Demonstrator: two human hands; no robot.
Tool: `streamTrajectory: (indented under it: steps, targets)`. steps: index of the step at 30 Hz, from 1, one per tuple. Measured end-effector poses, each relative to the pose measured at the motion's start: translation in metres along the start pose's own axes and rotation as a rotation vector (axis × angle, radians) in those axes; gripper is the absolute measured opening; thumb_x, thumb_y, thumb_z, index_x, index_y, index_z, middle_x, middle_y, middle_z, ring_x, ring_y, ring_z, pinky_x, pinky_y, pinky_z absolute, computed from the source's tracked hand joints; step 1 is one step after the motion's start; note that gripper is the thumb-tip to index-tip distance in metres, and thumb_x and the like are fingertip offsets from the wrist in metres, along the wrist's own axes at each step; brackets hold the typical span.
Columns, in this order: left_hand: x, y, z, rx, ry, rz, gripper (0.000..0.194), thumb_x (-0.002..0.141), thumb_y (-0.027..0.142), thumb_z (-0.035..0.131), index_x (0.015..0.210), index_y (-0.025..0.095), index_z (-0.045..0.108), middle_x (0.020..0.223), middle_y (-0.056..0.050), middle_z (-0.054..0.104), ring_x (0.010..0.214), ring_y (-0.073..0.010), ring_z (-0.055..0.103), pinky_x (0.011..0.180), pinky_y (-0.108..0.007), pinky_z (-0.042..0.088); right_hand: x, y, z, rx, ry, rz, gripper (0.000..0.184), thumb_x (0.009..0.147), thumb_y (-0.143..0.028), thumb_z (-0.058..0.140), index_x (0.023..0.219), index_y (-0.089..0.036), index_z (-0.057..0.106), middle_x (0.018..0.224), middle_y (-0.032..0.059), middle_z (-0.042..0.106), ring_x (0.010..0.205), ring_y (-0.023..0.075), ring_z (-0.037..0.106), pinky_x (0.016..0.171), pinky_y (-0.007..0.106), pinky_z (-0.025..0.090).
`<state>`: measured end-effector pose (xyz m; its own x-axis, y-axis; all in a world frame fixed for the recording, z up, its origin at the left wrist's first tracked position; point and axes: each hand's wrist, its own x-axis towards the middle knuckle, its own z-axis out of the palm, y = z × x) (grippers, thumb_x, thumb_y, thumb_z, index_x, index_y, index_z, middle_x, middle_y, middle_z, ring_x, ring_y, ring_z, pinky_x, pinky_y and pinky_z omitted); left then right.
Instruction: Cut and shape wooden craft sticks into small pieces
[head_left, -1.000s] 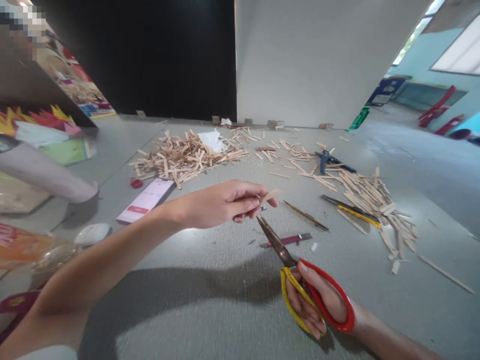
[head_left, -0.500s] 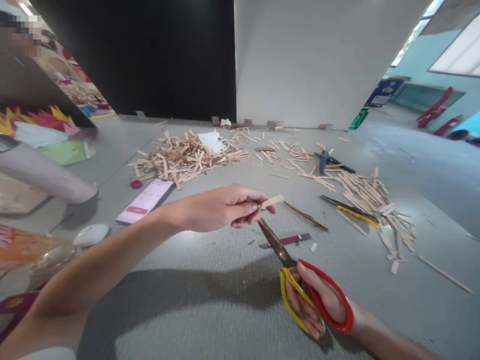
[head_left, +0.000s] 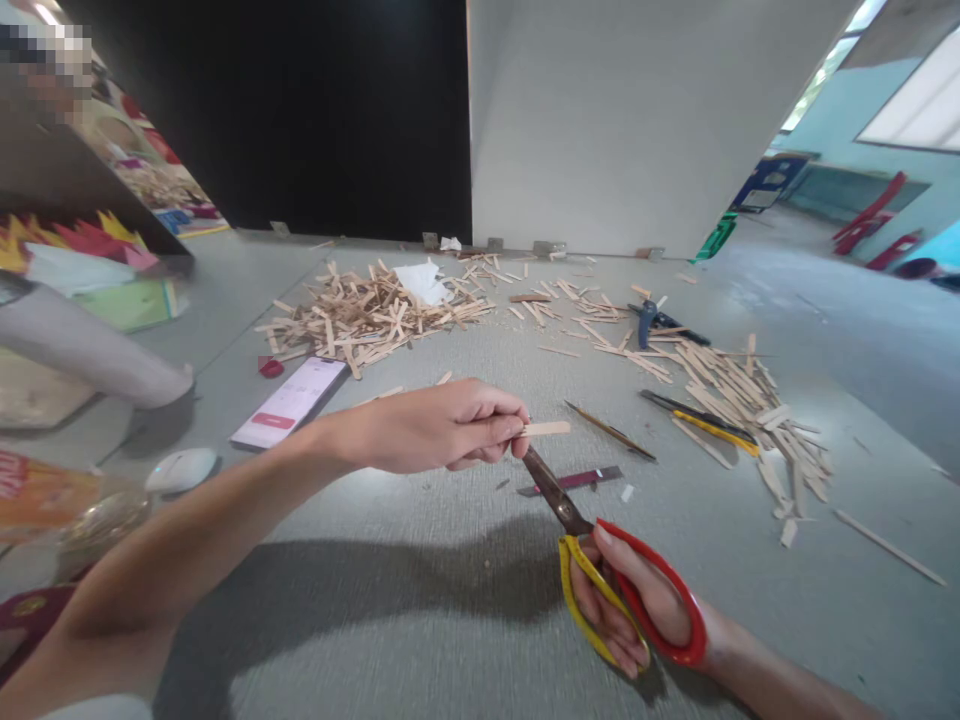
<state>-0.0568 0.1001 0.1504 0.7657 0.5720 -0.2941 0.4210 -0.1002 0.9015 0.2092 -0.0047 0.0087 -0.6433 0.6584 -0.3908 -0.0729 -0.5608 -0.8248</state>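
A short flat wooden stick (head_left: 549, 429) is pinched between the thumb and fingers of my left hand (head_left: 457, 428), its pale end pointing right. My right hand (head_left: 626, 610) grips scissors (head_left: 555, 485) with one red and one yellow handle. The blades point up and left, and their tips pass behind my left fingers, so I cannot tell whether they touch the stick. Beneath the scissors lies a maroon cutter blade or knife (head_left: 574, 481). Right of my left hand rests a thin brown pointed tool (head_left: 611, 430).
A heap of wooden sticks (head_left: 367, 315) lies behind my left hand, with more sticks (head_left: 731, 380) at right. Nearby are a yellow-black cutter (head_left: 701, 422), dark blue pliers-like tool (head_left: 649, 325), phone (head_left: 291, 402) and white mouse (head_left: 181, 470). Upright panels (head_left: 637, 120) stand at the back.
My left hand has moved slightly down, and the stick has turned from tilting upward to nearly level. Sticks behind the hand now show. My right hand and the scissors have stayed put.
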Motion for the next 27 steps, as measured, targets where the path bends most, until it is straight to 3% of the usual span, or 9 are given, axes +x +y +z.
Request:
streamTrajectory:
  steps: [6,12,19,27]
  targets:
    - [0.003,0.0,0.005,-0.096,0.117,0.041,0.034,0.114,0.036,0.038,0.097,0.018,0.061,0.071,0.004,0.04,0.058,-0.0126,0.035,0.055,-0.027,0.031,-0.005,-0.004,0.002,-0.024,-0.026,-0.158,0.077,0.093,-0.092,0.049,0.071,-0.019,0.06,0.04,-0.008,0.043,0.032,0.008,0.037,0.037,0.019,0.04]
    - [0.007,-0.003,0.006,-0.068,0.27,0.037,0.019,0.111,0.025,0.04,0.106,0.019,0.057,0.081,0.001,0.06,0.066,-0.0143,0.055,0.067,-0.03,0.045,-0.012,-0.008,0.0,0.022,-0.015,-0.251,0.077,0.094,-0.092,0.048,0.073,-0.019,0.061,0.044,-0.0077,0.043,0.034,0.0081,0.036,0.04,0.02,0.042]
    - [0.007,-0.004,0.014,-0.135,0.242,0.043,0.01,0.111,0.018,0.044,0.116,0.022,0.052,0.094,0.0,0.077,0.07,-0.0147,0.075,0.073,-0.029,0.056,-0.017,-0.003,-0.002,0.042,-0.07,-0.147,0.075,0.096,-0.087,0.049,0.068,-0.018,0.06,0.042,-0.0056,0.044,0.03,0.007,0.036,0.033,0.017,0.036]
    - [0.007,-0.003,0.031,-0.191,0.284,0.07,0.007,0.111,0.017,0.046,0.115,0.021,0.051,0.101,-0.007,0.079,0.087,-0.0222,0.083,0.069,-0.031,0.066,-0.018,-0.004,0.001,0.048,-0.063,-0.137,0.076,0.097,-0.087,0.047,0.066,-0.019,0.059,0.039,-0.0063,0.041,0.028,0.0069,0.034,0.032,0.017,0.036]
